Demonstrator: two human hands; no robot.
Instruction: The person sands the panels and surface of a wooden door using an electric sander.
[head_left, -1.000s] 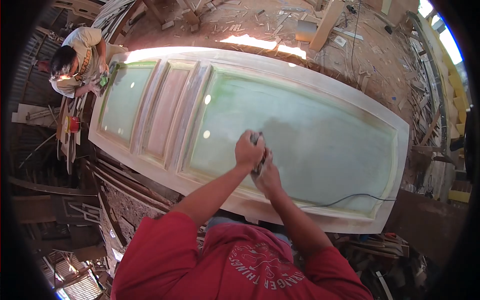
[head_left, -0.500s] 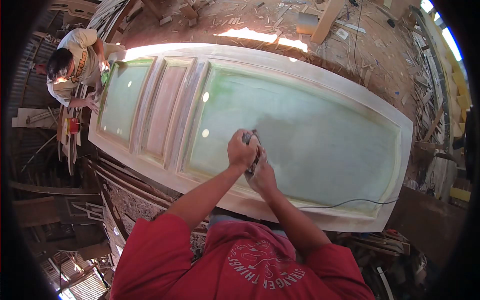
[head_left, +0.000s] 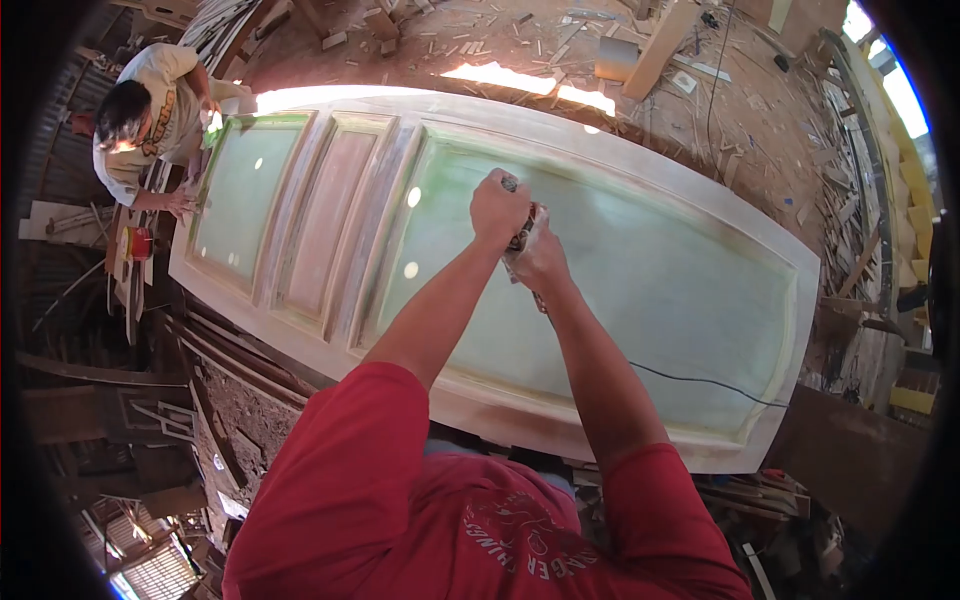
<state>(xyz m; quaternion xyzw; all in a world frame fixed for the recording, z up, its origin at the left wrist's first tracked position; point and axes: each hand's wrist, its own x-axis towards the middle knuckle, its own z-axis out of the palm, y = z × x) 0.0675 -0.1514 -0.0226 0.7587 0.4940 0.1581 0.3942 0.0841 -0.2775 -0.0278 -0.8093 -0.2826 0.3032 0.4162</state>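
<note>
A large wooden door (head_left: 480,392) with recessed pale-green panels lies flat in front of me. Both my hands are wrapped around a dark corded power tool, apparently an electric sander (head_left: 522,232), over the far part of the biggest panel (head_left: 640,290). My left hand (head_left: 499,208) is closed on its far end, while my right hand (head_left: 540,256) grips the nearer side. Most of the tool is hidden by my fingers, and its underside does not show. Its black cord (head_left: 700,379) trails over the door's right side.
At the door's far left end a co-worker (head_left: 150,120) leans in, one hand holding a green item (head_left: 212,128). A red can (head_left: 137,243) stands near them. Wood scraps litter the dirt floor (head_left: 520,45) behind the door. A wooden post (head_left: 660,50) rises beyond it.
My hands have moved the sander away from me, from the middle of the big panel toward its far edge. The dark dusty patch there looks fainter. The cord has shifted with the tool.
</note>
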